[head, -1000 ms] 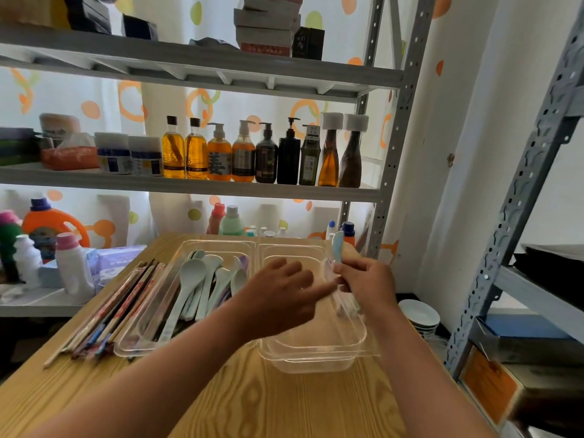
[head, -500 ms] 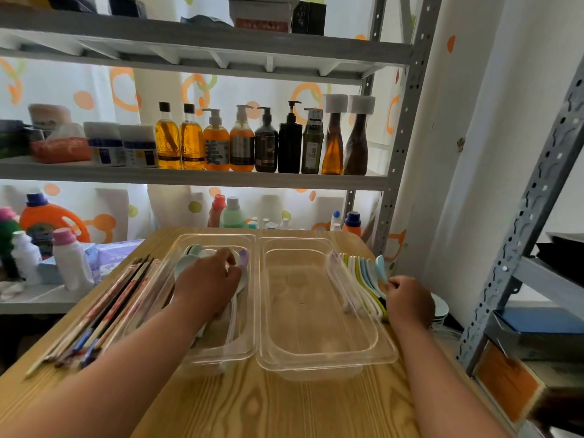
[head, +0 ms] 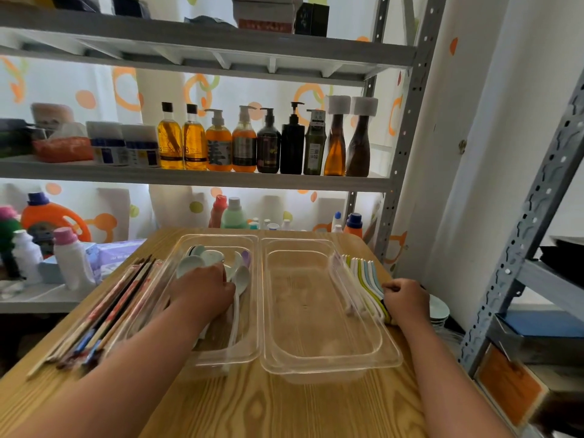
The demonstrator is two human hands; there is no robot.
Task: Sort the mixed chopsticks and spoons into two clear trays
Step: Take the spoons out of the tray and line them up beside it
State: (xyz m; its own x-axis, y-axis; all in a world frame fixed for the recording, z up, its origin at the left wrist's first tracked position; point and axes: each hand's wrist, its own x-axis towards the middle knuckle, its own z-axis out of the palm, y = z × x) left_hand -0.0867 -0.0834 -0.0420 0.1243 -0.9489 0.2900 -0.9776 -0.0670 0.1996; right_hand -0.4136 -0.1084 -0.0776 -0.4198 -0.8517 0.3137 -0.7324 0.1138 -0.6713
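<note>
Spoons (head: 215, 263) lay in the left tray (head: 218, 238) beneath the left hand (head: 202, 292), whose grip was hidden. A second earlier both hands met over the empty right tray (head: 316, 311). Now the right hand (head: 406, 300), fingers curled, touched the coloured spoons (head: 363, 276) beside it, so sorting seemed to be under way.

Two clear trays sitting side by side, with spoons and chopsticks lying in and around them.

The left tray (head: 218, 245) is holding a loose pile of pale spoons (head: 241, 278), bowls pointing away, partly hidden under the left hand (head: 202, 292). The right tray (head: 328, 365) is sitting beside it, rims touching. Just outside its right rim, coloured spoons (head: 363, 279) in white, green and blue are fanning out, the right hand (head: 406, 300) gripping their handle ends. Patterned chopsticks (head: 117, 305) are lying bundled lengthwise just left of the left tray.
</note>
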